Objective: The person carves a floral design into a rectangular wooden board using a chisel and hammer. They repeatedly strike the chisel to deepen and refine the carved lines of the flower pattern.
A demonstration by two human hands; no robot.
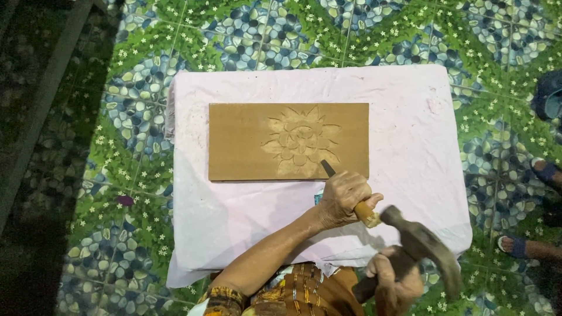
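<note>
Seen from above, your left hand (342, 199) is wrapped tight around a wooden-handled chisel (351, 196), its dark blade tip resting on the lower right of a flower relief (300, 142) cut into a flat brown wooden board (246, 140). Your right hand (395, 281) is clenched on the handle of a hammer (418, 246), whose blurred head sits just beside the butt of the chisel; whether the two are touching cannot be told. The board lies flat and square near the middle of a pale pink cloth (421, 134) covering a low table, which stands on a floor (146, 76) of green leaf and blue pebble-pattern tiles. Another person's sandalled feet (518, 246) show at the right edge.
</note>
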